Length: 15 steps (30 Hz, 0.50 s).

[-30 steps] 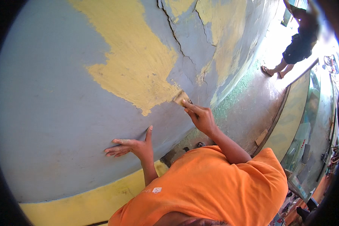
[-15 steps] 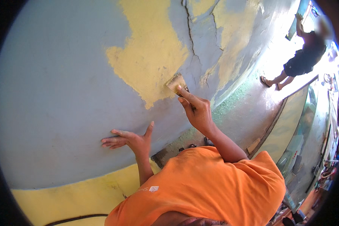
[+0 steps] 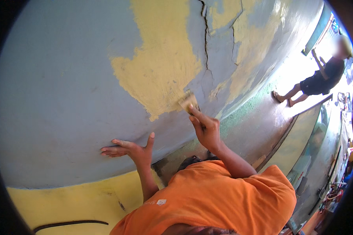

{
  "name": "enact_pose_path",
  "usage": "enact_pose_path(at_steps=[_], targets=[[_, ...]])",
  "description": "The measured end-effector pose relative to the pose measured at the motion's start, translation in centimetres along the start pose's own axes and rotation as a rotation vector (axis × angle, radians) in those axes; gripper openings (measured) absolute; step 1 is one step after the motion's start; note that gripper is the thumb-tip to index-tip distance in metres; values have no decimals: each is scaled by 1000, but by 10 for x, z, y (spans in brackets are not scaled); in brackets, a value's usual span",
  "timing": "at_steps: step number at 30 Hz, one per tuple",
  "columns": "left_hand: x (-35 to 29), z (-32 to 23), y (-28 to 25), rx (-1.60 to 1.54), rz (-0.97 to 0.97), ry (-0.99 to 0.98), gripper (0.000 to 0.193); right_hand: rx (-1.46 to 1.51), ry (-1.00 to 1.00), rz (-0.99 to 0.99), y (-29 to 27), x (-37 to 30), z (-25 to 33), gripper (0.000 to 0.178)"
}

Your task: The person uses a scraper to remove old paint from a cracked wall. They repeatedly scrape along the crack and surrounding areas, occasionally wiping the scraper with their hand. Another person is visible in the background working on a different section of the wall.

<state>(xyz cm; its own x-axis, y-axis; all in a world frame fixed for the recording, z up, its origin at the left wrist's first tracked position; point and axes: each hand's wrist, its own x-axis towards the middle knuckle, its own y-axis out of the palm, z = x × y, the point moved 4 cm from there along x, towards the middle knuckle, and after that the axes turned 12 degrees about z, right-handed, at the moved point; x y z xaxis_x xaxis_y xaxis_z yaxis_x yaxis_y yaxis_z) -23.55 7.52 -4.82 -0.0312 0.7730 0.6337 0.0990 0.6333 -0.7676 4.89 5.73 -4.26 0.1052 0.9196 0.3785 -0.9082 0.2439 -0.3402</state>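
- Flat scraper (image 3: 188,100): one, thin blade, tilted, at the lower right edge of the yellow patch (image 3: 161,66) on the gray wall (image 3: 66,109).
- Right hand (image 3: 208,131): fingers gripping the scraper, one finger extended along its face.
- Left hand (image 3: 135,150): holding nothing; fingers extended, thumb spread apart; at the gray wall, below and left of the yellow patch; contact of the palm cannot be told.
- Crack (image 3: 206,39): dark, jagged, right of the patch.
- Yellow band (image 3: 74,199): below the gray; dark curved strip (image 3: 70,223) across it.
- Orange shirt (image 3: 208,196): worn by the person.
- Co-worker (image 3: 321,80): dark clothing, standing, upper right.
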Motion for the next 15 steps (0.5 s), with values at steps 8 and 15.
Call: enact_pose_path(at_steps=[8, 15], targets=[[-8, 1, -7, -116, 90, -3, 143, 21, -177, -147, 8, -4, 6, 40], [-10, 4, 3, -139, 128, 23, 137, 96, -16, -146, 22, -5, 0, 42]])
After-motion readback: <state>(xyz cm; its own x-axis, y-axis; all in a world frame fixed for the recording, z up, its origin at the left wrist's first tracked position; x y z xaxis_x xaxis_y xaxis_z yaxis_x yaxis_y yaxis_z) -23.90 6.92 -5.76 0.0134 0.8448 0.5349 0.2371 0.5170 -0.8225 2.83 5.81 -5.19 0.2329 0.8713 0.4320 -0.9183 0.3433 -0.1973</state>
